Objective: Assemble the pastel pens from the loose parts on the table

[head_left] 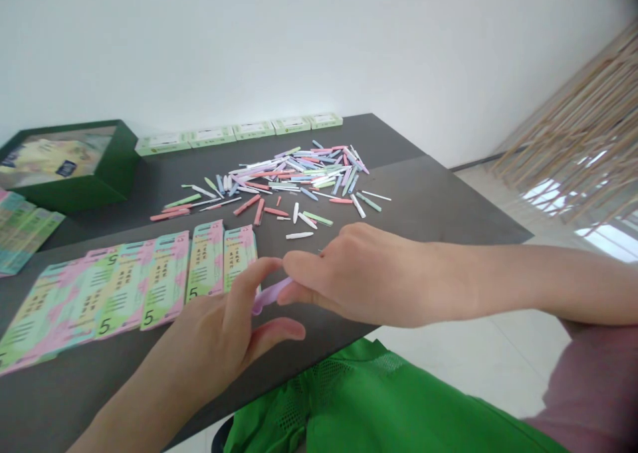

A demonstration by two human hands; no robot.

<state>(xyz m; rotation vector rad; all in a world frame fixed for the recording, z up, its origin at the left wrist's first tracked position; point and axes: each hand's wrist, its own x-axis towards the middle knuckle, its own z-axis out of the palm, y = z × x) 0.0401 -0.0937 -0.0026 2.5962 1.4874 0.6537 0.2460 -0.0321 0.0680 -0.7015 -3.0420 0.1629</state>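
A lilac plastic stick (270,295) is held at the front edge of the work surface, at the centre of the view, between the two hands. The right hand (343,277) reaches in from 3 o'clock. Its fingers (299,270) are curled and closed on the stick's upper end, which they appear to hold. The left hand (214,327) comes in from 7 o'clock with its digits spread wide. Its thumb (259,270) stands just above the stick's lower end and its forefinger (284,330) lies below it. Firm contact by the left hand cannot be confirmed from this view. A thin pin-like point (321,251) shows behind the right knuckles; its nature cannot be determined.

A loose white plastic stick (299,235) lies just beyond the hands at 12 o'clock. Further out in that direction is a scattered heap of pastel plastic sticks (299,174) in pink, green, white, blue and lilac. At 9 o'clock, a row of green-and-pink printed cards (164,280), several marked with a numeral 5, lies close to the left hand.

An open dark-green box (94,190) sits at 10 o'clock on the dark grey table (399,200). A line of pale-green cartons (254,131) runs along the far edge. A green garment (349,400) shows below the table edge at 6 o'clock.
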